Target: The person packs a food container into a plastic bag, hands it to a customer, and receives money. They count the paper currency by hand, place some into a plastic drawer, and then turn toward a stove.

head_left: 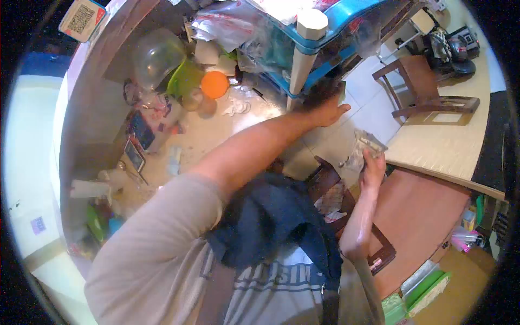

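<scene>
My left hand (326,112) reaches across to the edge of the blue shelf rack (297,86). Its thumb sticks out to the right, while the other fingers are lost in dark blur; a small greenish piece (342,93) shows just above the thumb. My right hand (374,169) is raised over the right side, with thumb and fingers closed on a crumpled clear plastic packet (358,149). Something pale shows inside the packet. Dark navy cloth (265,216) lies across my front, below both hands.
On the left table (208,135) are an orange lid (215,84), a green container (185,78), a clear plastic tub (158,58) and a phone (135,156). A brown wooden chair (420,81) stands at the upper right, by a light wooden tabletop (449,143). Green-edged boxes (428,292) sit lower right.
</scene>
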### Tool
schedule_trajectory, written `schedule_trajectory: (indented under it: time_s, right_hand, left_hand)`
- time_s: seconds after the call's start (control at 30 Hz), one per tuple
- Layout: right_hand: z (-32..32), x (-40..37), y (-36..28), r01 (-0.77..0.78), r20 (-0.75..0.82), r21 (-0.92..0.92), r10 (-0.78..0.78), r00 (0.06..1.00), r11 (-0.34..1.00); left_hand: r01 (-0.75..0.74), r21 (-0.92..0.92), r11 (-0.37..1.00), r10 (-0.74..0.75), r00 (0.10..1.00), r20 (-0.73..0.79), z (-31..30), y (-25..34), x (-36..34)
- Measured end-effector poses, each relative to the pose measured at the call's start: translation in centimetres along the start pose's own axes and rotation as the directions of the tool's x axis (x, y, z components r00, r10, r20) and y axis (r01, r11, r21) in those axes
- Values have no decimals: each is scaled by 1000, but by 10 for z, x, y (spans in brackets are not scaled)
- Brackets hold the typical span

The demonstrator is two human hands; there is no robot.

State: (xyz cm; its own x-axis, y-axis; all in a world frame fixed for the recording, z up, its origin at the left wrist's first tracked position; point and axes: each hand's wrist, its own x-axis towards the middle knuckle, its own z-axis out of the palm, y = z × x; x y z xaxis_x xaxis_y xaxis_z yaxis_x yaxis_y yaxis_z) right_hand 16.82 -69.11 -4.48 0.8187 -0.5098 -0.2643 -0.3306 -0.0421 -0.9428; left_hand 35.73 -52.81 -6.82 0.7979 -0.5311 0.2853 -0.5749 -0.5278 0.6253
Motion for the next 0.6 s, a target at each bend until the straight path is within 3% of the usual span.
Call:
schedule_trajectory:
  time_s: [0.03,0.1,0.13,0.2,0.23,0.3,0.43,0.5,0.53,0.6]
  right_hand:
    - [8,4,-13,1,-1,-4,-1,1000,1000]
    - [32,5,-46,-167,130,413,124,984,895]
    - [40,11,-48,-169,132,413,125,983,895]
    - [51,23,-49,-179,145,567,116,983,804]
    - [54,29,-49,-177,144,571,115,983,802]
    - [58,44,-43,-121,150,592,39,988,797]
    - [63,78,-35,-78,136,599,-5,991,797]
    - [61,88,-42,-85,130,602,7,991,794]
    - [61,91,-48,-85,114,628,16,993,773]
    - [57,95,-50,-53,123,640,-34,992,766]
  left_hand:
    - [0,-4,1000,0,1000,-2,6,-6,-1]
    - [-96,27,995,94,995,39,23,-27,-8]
    - [-94,28,995,93,995,40,24,-29,-11]
    - [21,-138,990,5,983,184,23,-31,-16]
    - [18,-135,991,7,983,185,11,-26,-17]
    - [-20,120,993,-9,972,235,-25,-9,-22]
    - [-63,210,976,8,968,250,-16,-14,-28]
    - [-12,242,970,-101,887,451,-20,-10,-20]
    - [-10,241,970,-103,887,450,-11,-13,-19]
    - [168,142,976,-215,867,451,23,-32,-22]
